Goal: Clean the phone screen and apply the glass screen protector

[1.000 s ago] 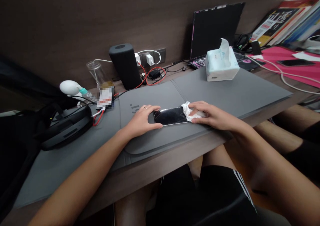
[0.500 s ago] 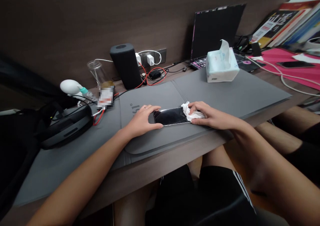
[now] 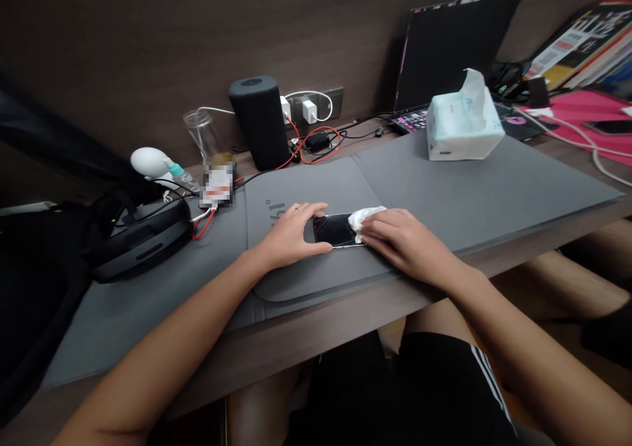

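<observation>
A smartphone (image 3: 336,230) with a dark screen lies flat on the grey desk mat (image 3: 306,281). My left hand (image 3: 292,235) grips its left end, thumb on the near edge and fingers on the far edge. Pressed on the phone's right part is a crumpled white tissue (image 3: 364,217), held under the fingers of my right hand (image 3: 399,238). That hand and the tissue hide the phone's right end.
Behind stand a tissue pack (image 3: 464,126), an open laptop (image 3: 454,51), a black speaker (image 3: 259,123) and a glass bottle (image 3: 202,133). Cables (image 3: 320,146) run along the wall. A dark headset (image 3: 148,238) sits left; a second phone (image 3: 609,127) lies far right.
My right hand has slid the tissue leftward over the phone's screen, its fingers now drawn closer together. My left hand keeps its hold on the phone. The whole view has shifted slightly.
</observation>
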A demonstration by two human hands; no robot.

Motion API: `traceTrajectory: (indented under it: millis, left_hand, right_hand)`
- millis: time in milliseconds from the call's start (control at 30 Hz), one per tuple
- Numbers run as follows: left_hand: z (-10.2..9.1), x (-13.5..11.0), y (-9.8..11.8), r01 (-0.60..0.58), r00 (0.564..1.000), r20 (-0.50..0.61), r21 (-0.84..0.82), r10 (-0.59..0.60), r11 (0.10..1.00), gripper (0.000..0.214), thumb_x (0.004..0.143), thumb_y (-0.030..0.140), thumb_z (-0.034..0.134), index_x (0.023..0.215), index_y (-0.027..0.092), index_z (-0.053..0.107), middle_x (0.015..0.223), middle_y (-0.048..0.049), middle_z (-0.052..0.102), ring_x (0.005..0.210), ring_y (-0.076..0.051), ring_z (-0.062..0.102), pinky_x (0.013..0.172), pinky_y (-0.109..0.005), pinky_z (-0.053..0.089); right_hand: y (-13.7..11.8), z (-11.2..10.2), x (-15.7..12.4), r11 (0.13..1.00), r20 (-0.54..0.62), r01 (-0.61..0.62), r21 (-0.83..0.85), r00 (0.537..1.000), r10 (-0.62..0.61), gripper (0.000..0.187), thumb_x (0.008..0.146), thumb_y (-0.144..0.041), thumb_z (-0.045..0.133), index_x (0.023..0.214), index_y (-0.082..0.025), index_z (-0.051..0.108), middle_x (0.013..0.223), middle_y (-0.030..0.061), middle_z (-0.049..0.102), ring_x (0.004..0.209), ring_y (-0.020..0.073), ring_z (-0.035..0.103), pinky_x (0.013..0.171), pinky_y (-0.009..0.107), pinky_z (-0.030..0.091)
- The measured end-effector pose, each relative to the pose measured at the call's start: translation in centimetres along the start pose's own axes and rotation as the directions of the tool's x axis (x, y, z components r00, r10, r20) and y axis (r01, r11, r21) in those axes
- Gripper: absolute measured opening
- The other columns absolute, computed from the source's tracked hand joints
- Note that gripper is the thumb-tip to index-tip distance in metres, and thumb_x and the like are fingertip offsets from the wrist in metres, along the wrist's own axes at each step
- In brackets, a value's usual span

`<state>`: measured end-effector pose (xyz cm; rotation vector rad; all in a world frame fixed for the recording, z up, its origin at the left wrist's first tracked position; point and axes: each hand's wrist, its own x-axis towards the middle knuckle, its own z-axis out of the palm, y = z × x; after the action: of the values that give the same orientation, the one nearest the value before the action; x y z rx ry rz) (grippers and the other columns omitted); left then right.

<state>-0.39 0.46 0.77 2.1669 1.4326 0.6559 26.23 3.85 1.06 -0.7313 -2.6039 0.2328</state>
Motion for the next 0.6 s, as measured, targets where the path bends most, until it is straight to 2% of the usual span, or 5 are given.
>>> traceTrajectory:
  millis: [100, 267, 433, 533, 600]
  left_hand:
    - [0.1, 0.0, -0.1, -0.009, 1.0, -0.006, 0.008, 0.009, 1.0, 0.068, 0.078, 0.037, 0.076, 0.139, 0.025, 0.046, 0.126, -0.0065, 0.064, 0.12, -0.03, 0.053, 0.107, -0.049, 0.04]
    - [0.3, 0.0, -0.2, -0.016, 1.0, -0.004, 0.017, 0.016, 1.0, 0.068, 0.079, 0.036, 0.076, 0.139, 0.024, 0.046, 0.129, -0.006, 0.063, 0.125, -0.029, 0.051, 0.109, -0.047, 0.037]
    - [0.3, 0.0, -0.2, -0.001, 1.0, 0.001, 0.034, 0.001, 0.999, 0.068, 0.08, 0.04, 0.075, 0.139, 0.024, 0.046, 0.129, -0.0068, 0.063, 0.126, -0.031, 0.05, 0.111, -0.049, 0.036]
    - [0.2, 0.0, -0.2, -0.005, 1.0, 0.003, 0.03, 0.005, 1.0, 0.067, 0.08, 0.04, 0.074, 0.139, 0.025, 0.046, 0.128, -0.0063, 0.063, 0.125, -0.031, 0.05, 0.11, -0.05, 0.037]
    - [0.2, 0.0, -0.2, -0.013, 1.0, -0.001, 0.024, 0.013, 1.0, 0.067, 0.08, 0.039, 0.075, 0.139, 0.025, 0.047, 0.127, -0.0062, 0.063, 0.122, -0.03, 0.052, 0.109, -0.049, 0.039]
  right_hand:
    - [-1.5, 1.0, 2.3, 0.997, 0.045, 0.059, -0.049, 0.997, -0.057, 0.029, 0.103, -0.025, 0.043, 0.12, -0.018, 0.066, 0.107, 0.0125, 0.07, 0.097, 0.0254, 0.063, 0.084, 0.041, 0.045]
    - [-2.9, 2.4, 4.5, 0.988, 0.085, 0.132, -0.086, 0.989, -0.125, 0.029, 0.101, -0.02, 0.045, 0.115, -0.014, 0.069, 0.107, 0.0148, 0.067, 0.088, 0.024, 0.06, 0.082, 0.041, 0.045]
    - [-1.2, 0.8, 2.5, 0.992, 0.113, 0.068, -0.102, 0.992, -0.057, 0.032, 0.102, -0.022, 0.043, 0.118, -0.014, 0.069, 0.103, 0.0151, 0.066, 0.09, 0.0253, 0.059, 0.078, 0.04, 0.047]
    - [0.1, -0.5, 0.9, 0.995, 0.082, 0.032, -0.092, 0.996, -0.024, 0.032, 0.102, -0.021, 0.042, 0.12, -0.014, 0.067, 0.112, 0.0171, 0.065, 0.096, 0.0265, 0.059, 0.081, 0.041, 0.049]
    - [0.1, -0.8, 0.8, 0.995, 0.086, 0.061, -0.076, 0.995, -0.054, 0.031, 0.1, -0.017, 0.042, 0.121, -0.014, 0.066, 0.119, 0.0172, 0.064, 0.098, 0.0262, 0.059, 0.083, 0.042, 0.049]
